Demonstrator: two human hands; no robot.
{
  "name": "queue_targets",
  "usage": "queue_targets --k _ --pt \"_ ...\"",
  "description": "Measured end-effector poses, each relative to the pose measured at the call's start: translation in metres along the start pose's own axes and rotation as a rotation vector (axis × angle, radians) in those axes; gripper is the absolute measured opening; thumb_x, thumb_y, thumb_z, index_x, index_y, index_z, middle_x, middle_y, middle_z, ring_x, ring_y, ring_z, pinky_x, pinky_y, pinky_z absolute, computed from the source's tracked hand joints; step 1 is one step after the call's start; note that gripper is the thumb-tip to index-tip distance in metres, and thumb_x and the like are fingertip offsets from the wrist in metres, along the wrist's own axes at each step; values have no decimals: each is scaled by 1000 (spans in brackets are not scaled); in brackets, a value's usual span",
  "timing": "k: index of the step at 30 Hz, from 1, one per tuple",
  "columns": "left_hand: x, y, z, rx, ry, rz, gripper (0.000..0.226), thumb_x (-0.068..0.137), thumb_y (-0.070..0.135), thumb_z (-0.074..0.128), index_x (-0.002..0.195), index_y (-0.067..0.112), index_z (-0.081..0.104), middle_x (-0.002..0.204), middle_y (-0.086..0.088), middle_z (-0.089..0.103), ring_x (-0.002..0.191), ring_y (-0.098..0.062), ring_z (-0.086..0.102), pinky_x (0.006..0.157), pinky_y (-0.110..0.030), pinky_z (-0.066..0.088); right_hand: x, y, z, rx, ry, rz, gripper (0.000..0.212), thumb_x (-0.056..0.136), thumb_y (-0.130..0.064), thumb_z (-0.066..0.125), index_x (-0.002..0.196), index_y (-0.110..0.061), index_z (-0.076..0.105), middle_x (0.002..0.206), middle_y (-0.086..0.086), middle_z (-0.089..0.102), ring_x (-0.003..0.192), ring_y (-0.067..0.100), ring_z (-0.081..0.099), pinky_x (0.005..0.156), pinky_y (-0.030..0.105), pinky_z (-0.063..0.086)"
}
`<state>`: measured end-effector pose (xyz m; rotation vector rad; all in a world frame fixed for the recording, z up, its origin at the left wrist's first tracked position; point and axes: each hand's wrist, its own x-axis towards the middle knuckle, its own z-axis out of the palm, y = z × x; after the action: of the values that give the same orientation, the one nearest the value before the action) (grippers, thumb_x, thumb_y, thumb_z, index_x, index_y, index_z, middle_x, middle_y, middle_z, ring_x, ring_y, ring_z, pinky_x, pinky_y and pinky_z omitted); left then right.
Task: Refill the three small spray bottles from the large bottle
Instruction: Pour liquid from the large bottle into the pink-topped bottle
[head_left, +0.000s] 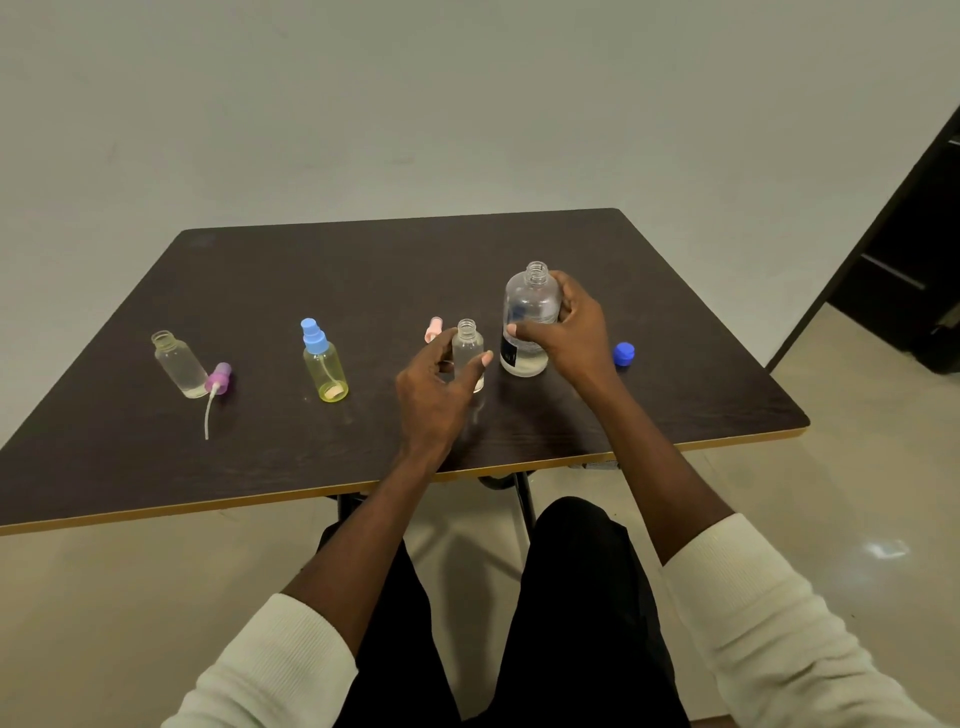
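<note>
The large clear bottle (529, 317) stands uncapped on the dark table (363, 270), with my right hand (566, 327) wrapped around its right side. Just left of it an open small clear bottle (468, 349) stands upright; my left hand (434, 389) curls around it with thumb and fingers apart, and whether they touch it is unclear. A pink spray cap (433, 329) lies behind that bottle. A yellow small bottle (324, 364) with a blue spray cap stands at centre left. At far left stands another open small clear bottle (179, 365), its purple spray head (218, 378) with tube beside it.
A blue screw cap (624, 354) lies on the table to the right of the large bottle. The table's near edge has a yellow trim. My legs are under the near edge. A dark doorway or cabinet stands at far right.
</note>
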<state>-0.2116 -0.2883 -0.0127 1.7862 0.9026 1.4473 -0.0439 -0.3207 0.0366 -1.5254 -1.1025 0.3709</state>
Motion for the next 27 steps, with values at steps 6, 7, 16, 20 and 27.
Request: queue_targets --k 6,7,16,20,27 --pt "-1 -4 -1 -12 3 -23 46 85 21 82 127 26 62 114 19 65 103 2 65 84 -11 51 -2 2 2 1 -1 -4 54 71 -12 83 114 -27 55 104 -14 62 96 5 62 82 18 51" --pt "-2 -3 -1 -12 5 -17 49 85 21 82 127 29 59 118 13 66 106 -3 66 83 -8 49 -1 3 2 4 1 0 54 70 -11 83 114 -25 55 104 -12 62 95 5 63 84 20 52" --pt "5 -6 -12 -24 73 -109 36 87 26 80 121 15 72 109 7 75 99 -4 70 85 -16 54 -22 -13 10 -135 308 -237 63 79 -18 79 134 -11 50 135 5 53 124 14 50 99 6 34" --pt "12 -11 -27 -71 129 -156 23 89 34 79 109 23 74 96 8 76 90 -10 72 81 -32 60 -29 -34 31 -184 223 -543 20 87 0 63 106 -4 67 106 9 67 99 16 61 90 15 45" --pt "25 -29 -33 -85 179 -173 26 92 27 74 113 12 73 98 0 75 93 -15 71 81 -33 59 -15 -9 90 -348 -138 -332 21 88 -2 51 94 -4 71 93 10 71 89 23 62 79 43 51"
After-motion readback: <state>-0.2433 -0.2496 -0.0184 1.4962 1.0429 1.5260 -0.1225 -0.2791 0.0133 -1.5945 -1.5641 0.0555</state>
